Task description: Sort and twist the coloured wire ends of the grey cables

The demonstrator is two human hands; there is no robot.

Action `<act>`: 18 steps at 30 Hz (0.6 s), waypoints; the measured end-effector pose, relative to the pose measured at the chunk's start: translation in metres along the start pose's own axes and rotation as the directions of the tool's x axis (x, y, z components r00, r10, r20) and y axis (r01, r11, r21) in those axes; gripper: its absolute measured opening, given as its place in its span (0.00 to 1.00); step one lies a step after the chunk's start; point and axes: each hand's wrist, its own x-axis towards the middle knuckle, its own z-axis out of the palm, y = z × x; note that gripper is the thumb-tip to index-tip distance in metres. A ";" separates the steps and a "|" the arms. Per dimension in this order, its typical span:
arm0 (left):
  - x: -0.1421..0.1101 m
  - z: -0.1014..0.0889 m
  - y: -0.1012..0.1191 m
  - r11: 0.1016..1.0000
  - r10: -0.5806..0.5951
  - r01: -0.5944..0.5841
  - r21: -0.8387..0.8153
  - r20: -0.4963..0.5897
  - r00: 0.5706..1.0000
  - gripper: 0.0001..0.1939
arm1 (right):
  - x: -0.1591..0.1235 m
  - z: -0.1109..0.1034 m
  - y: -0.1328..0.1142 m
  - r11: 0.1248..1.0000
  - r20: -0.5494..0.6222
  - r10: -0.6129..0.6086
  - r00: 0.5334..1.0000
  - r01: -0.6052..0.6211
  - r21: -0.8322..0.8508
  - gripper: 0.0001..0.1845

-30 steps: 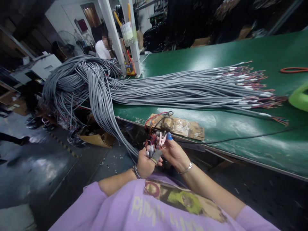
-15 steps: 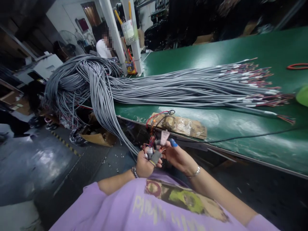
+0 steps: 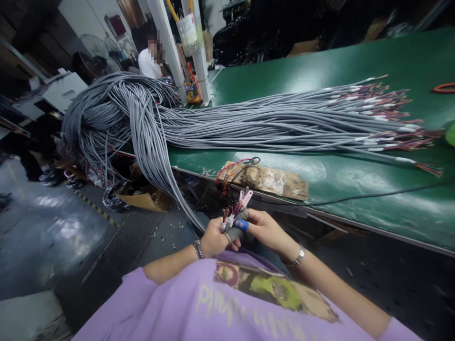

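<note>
One bunch of cable ends (image 3: 229, 220), wires splayed, is clamped in the left hand (image 3: 214, 238), before the desk (image 3: 277, 76). The right hand (image 3: 268, 232) meets it near one pink clip (image 3: 245, 199); its grip cannot be told. One brown slab (image 3: 286, 183) and uncountable grey cables (image 3: 249, 135) lie beyond.

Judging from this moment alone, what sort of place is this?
Most likely a wiring workshop or factory: a mass of grey cables is draped along a long green bench, many ending in bare coloured wires, and a striped line marks the floor.
</note>
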 end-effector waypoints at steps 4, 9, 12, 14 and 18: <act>-0.002 0.001 0.000 0.998 0.060 -0.061 -0.017 -0.065 0.996 0.27 | -0.003 0.010 -0.003 0.986 0.030 0.044 0.999 -0.048 0.161 0.18; -0.004 0.004 0.001 0.997 0.056 -0.062 -0.049 -0.110 0.992 0.28 | -0.005 0.008 0.008 0.958 0.020 0.074 0.997 -0.076 0.275 0.15; -0.004 0.004 -0.002 0.993 0.064 -0.075 -0.088 -0.128 0.990 0.28 | -0.002 -0.002 0.016 0.926 -0.082 0.114 0.990 -0.076 0.370 0.17; -0.002 0.004 -0.004 0.989 0.073 -0.088 -0.115 -0.132 0.989 0.27 | 0.002 -0.006 0.016 0.893 -0.111 0.139 0.984 -0.075 0.444 0.19; 0.004 0.008 -0.006 0.981 0.079 -0.099 -0.164 -0.125 0.989 0.25 | 0.016 -0.007 0.010 0.867 -0.089 0.145 0.985 -0.083 0.492 0.23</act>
